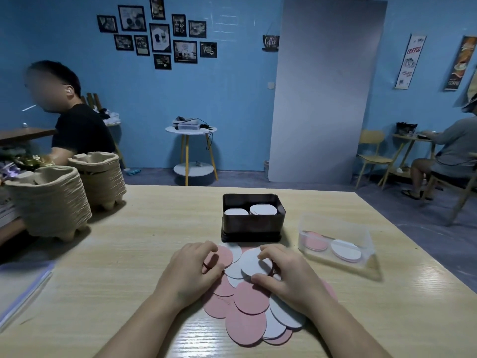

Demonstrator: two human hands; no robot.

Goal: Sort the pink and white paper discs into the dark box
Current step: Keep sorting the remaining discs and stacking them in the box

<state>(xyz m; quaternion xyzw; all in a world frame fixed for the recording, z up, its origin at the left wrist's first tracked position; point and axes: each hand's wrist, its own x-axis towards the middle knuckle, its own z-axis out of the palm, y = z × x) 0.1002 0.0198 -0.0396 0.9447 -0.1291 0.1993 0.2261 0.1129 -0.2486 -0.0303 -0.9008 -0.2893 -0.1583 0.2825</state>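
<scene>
A loose pile of pink and white paper discs (247, 306) lies on the tabletop (129, 241) beneath both hands. The right hand (289, 275) pinches a white disc (251, 264) between thumb and fingers. The left hand (191, 270) lays curled fingers on a pink disc (224, 255); whether it grips is unclear. The dark box (250, 226) stands just beyond the fingertips.

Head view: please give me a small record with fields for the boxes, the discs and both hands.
dark box: open, two white-topped stacks inside
clear plastic box: one pink stack, one white stack
loose disc pile: pink and white, overlapping on the table
left hand: on pink discs, grip unclear
right hand: pinches a white disc
</scene>
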